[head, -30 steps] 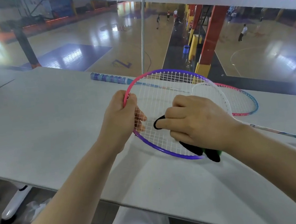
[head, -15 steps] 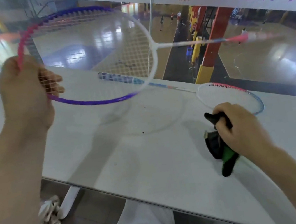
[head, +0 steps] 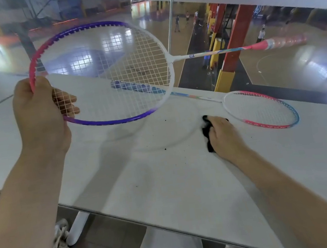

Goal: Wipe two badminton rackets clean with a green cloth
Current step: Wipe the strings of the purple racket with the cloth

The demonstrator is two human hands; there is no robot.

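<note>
We note the left hand (head: 39, 117) gripping the rim of the pink-purple-white framed badminton racket w/ white strings (head: 106, 73), fingers curled round the pink section of the frame and poking through the strings; the racket is held up off the white tabletop (head: 166, 186), head to the left, shaft running right toward its pink handle, which is blurred. The right hand (head: 223, 136) rests on the tabletop, fingers curled over a bunched dark cloth (head: 207, 132); it reads black here, green not visible to us. Just beside that hand, to its right, lies the 2nd racket w/ white-pink-blue frame (head: 260, 110), flat on the table, its blue-wrapped handle pointing left & partly seen through the raised racket's strings. We see small dark specks on the tabletop between the hands. Behind the table, a glass pane (head: 274, 57) overlooks a sports hall.
</note>
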